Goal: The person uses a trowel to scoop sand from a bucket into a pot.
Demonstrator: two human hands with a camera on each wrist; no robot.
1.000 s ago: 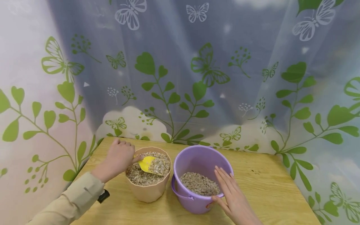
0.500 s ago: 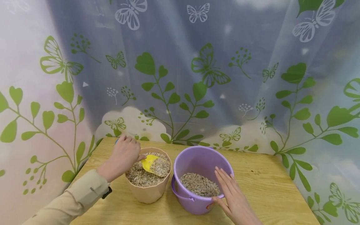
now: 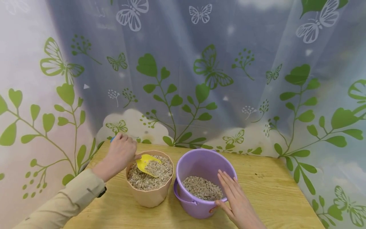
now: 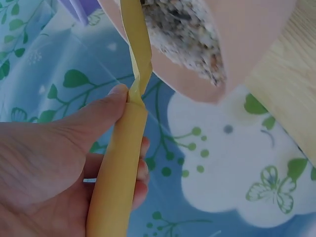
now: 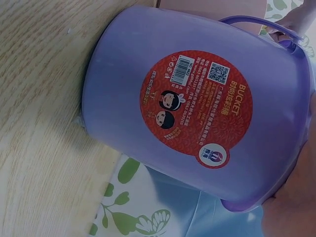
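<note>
My left hand grips the handle of a yellow toy shovel, thumb along the handle in the left wrist view. Some gravel lies on the shovel's blade, which sits low over the gravel filling a peach-coloured pot nearly to its rim. To the pot's right is a purple bucket with a smaller amount of gravel at its bottom. My right hand rests on the bucket's right rim with straight fingers, the thumb at the front. A red label shows on the bucket's side.
Pot and bucket stand side by side on a wooden table. The bucket's purple carrying handle hangs down on the pot side. A curtain printed with leaves and butterflies closes off the back and sides.
The shovel first shifted slightly right and up, then back left within the pot, its blade now tilted and carrying less gravel. The right hand and bucket have stayed in place.
</note>
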